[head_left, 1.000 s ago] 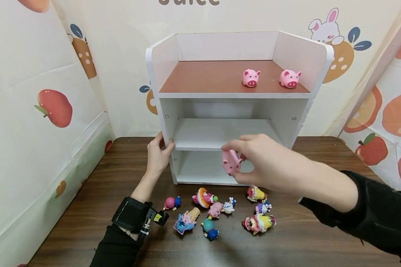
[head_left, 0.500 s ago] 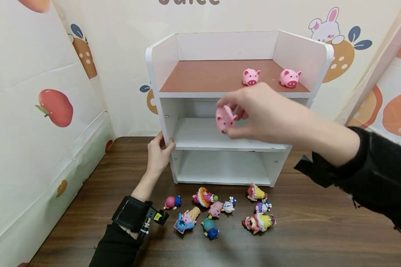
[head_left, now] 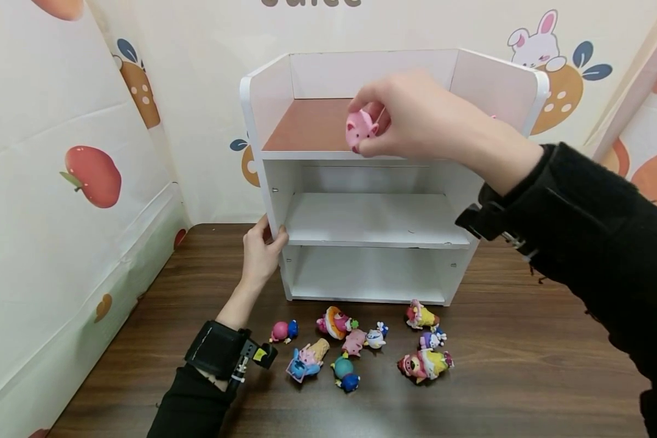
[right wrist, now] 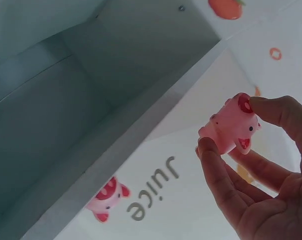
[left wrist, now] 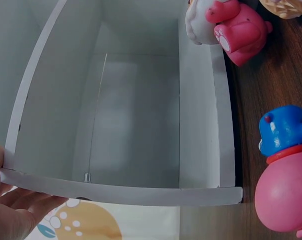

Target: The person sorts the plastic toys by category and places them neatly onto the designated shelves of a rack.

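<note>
A small pink pig figurine is pinched between the thumb and fingers of my right hand, at the front edge of the shelf unit's brown top board. The right wrist view shows the pig up close, with its snout by my thumb. Another pig peeks over the board's edge in that view; in the head view my right hand and forearm cover most of the top board's right side. My left hand grips the left side panel of the white shelf unit, fingers behind it.
Several toy figures lie on the wooden table before the unit, including a pink-and-blue one, a teal-and-blue one and a yellow-and-pink one. A fruit-printed backdrop stands behind and at the sides.
My right hand has risen from in front of the lower shelves to the top board, carrying the pig and covering the pigs standing there. My left hand stays on the side panel.
</note>
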`<act>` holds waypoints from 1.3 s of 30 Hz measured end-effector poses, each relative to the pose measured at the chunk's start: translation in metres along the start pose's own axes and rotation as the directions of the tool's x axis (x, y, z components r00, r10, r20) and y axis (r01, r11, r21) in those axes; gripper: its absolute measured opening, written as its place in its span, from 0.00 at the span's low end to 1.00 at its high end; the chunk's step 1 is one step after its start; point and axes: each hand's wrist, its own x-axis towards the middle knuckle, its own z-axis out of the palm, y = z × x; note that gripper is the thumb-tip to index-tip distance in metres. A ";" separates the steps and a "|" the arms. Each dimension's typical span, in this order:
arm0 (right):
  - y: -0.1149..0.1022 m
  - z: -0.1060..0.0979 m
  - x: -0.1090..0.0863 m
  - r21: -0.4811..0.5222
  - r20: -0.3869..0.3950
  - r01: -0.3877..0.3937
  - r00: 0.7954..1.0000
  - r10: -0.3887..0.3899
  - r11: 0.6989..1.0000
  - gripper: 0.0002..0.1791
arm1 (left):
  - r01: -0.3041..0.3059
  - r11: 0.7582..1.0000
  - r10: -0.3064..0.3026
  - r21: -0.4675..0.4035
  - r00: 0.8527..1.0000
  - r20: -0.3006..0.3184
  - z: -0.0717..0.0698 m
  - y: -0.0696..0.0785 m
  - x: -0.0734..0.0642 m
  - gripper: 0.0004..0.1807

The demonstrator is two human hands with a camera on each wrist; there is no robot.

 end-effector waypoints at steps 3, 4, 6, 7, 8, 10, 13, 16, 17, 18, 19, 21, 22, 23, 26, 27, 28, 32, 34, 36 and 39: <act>-0.012 -0.007 0.002 0.012 0.027 -0.035 0.999 0.034 0.999 0.20 | -0.006 1.000 0.006 0.008 1.000 -0.003 0.000 0.000 0.000 0.17; -0.016 -0.010 0.002 0.017 0.039 -0.049 0.998 0.048 0.999 0.21 | -0.007 1.000 0.007 0.010 1.000 -0.003 0.000 0.000 0.000 0.17; -0.025 -0.014 0.001 0.036 0.066 -0.079 0.995 0.076 0.996 0.20 | -0.010 1.000 0.010 0.014 1.000 -0.004 0.000 0.001 0.000 0.17; -0.030 -0.018 -0.001 0.051 0.079 -0.095 0.993 0.091 0.994 0.19 | -0.010 1.000 0.010 0.016 1.000 -0.004 0.000 0.001 0.000 0.17; -0.030 -0.017 0.001 0.054 0.089 -0.109 0.991 0.104 0.993 0.19 | -0.009 1.000 0.009 0.018 1.000 -0.004 0.000 0.001 0.000 0.17; -0.028 -0.015 0.006 0.057 0.100 -0.123 0.988 0.117 0.991 0.20 | -0.011 1.000 0.011 0.017 1.000 -0.005 0.000 0.001 0.000 0.17; -0.025 -0.014 0.011 0.060 0.119 -0.141 0.984 0.133 0.988 0.20 | -0.012 1.000 0.012 0.013 1.000 -0.008 0.000 0.001 0.000 0.17; -0.021 -0.013 0.016 0.054 0.129 -0.146 0.982 0.138 0.988 0.20 | -0.014 1.000 0.014 0.008 1.000 -0.008 0.000 0.000 0.000 0.17; -0.020 -0.012 0.017 0.055 0.131 -0.148 0.982 0.139 0.988 0.20 | -0.014 1.000 0.014 0.009 1.000 -0.009 0.000 0.000 0.000 0.17; -0.019 -0.012 0.018 0.056 0.132 -0.148 0.981 0.139 0.987 0.21 | -0.014 1.000 0.014 0.008 1.000 -0.008 0.000 0.000 0.000 0.17; -0.018 -0.011 0.019 0.057 0.134 -0.147 0.981 0.138 0.987 0.21 | -0.013 1.000 0.013 0.008 1.000 -0.007 0.000 0.000 0.000 0.17; -0.016 -0.010 0.021 0.059 0.136 -0.142 0.982 0.133 0.988 0.21 | -0.010 1.000 0.010 0.008 1.000 -0.006 0.000 0.000 0.000 0.17; -0.015 -0.009 0.022 0.065 0.138 -0.141 0.982 0.131 0.988 0.21 | -0.007 1.000 0.007 0.008 1.000 -0.006 0.000 0.000 0.000 0.17; -0.014 -0.008 0.023 0.069 0.142 -0.142 0.981 0.131 0.988 0.21 | -0.005 1.000 0.005 0.007 1.000 -0.005 0.000 0.000 0.000 0.17; -0.013 -0.006 0.025 0.073 0.148 -0.140 0.981 0.128 0.987 0.21 | -0.002 1.000 0.002 0.008 1.000 -0.007 0.000 0.000 0.000 0.17; -0.013 -0.005 0.025 0.074 0.152 -0.143 0.980 0.131 0.987 0.21 | -0.002 1.000 0.002 0.009 1.000 -0.008 0.000 0.001 0.000 0.17; -0.012 -0.005 0.026 0.076 0.153 -0.144 0.979 0.131 0.987 0.21 | -0.002 1.000 0.003 0.010 1.000 -0.009 0.000 0.001 0.000 0.17; -0.012 -0.004 0.028 0.077 0.170 -0.155 0.975 0.140 0.985 0.20 | -0.001 1.000 0.001 0.013 1.000 -0.011 0.000 0.001 0.000 0.16; -0.012 -0.003 0.029 0.079 0.184 -0.161 0.972 0.145 0.984 0.19 | 0.002 1.000 -0.002 0.014 1.000 -0.010 0.000 0.001 0.000 0.16; -0.012 -0.002 0.030 0.080 0.197 -0.167 0.969 0.148 0.983 0.19 | 0.004 1.000 -0.004 0.015 1.000 -0.008 0.000 0.002 0.000 0.17; -0.012 -0.001 0.031 0.075 0.210 -0.170 0.966 0.151 0.983 0.20 | 0.003 1.000 -0.002 0.016 1.000 -0.010 0.000 0.002 0.000 0.17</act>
